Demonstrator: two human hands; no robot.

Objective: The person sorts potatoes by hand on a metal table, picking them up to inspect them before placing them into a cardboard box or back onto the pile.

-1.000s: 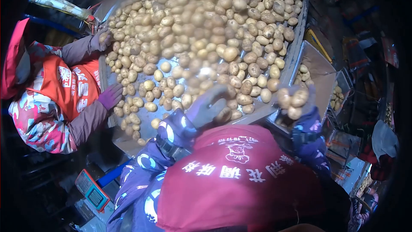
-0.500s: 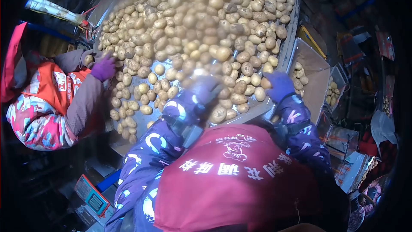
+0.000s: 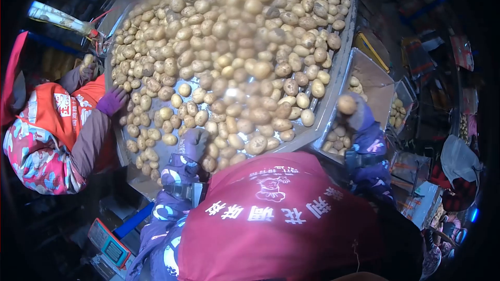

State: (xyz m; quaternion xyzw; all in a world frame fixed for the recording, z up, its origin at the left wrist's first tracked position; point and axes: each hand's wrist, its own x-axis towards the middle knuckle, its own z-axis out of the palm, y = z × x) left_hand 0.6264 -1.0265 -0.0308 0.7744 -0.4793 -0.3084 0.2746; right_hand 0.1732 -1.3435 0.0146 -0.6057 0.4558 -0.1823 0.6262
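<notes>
A potato [image 3: 347, 104] sits at the fingers of my right hand [image 3: 361, 115], which is closed on it above the cardboard box [image 3: 379, 86] beside the table. My left hand [image 3: 194, 142], in a dark glove, rests low at the near side of the sorting table [image 3: 307, 138]. Its fingers are loosely bent against the potatoes [image 3: 209, 163] there, with none seen inside them. Many more potatoes [image 3: 200, 36] cover the table in front of me, and part of the heap is blurred. Other potatoes [image 3: 337, 139] lie in the container below my right hand.
A co-worker [image 3: 62, 125] stands at the left edge of the table, one purple-gloved hand [image 3: 111, 101] at its rim and a potato [image 3: 88, 59] in the other. A second box [image 3: 400, 109] with potatoes stands farther right. A scale [image 3: 112, 247] is at lower left.
My right hand has moved right and down from the table edge to over the box, with a potato. My left hand has drawn back left and nearer to me. The co-worker's hands have shifted left.
</notes>
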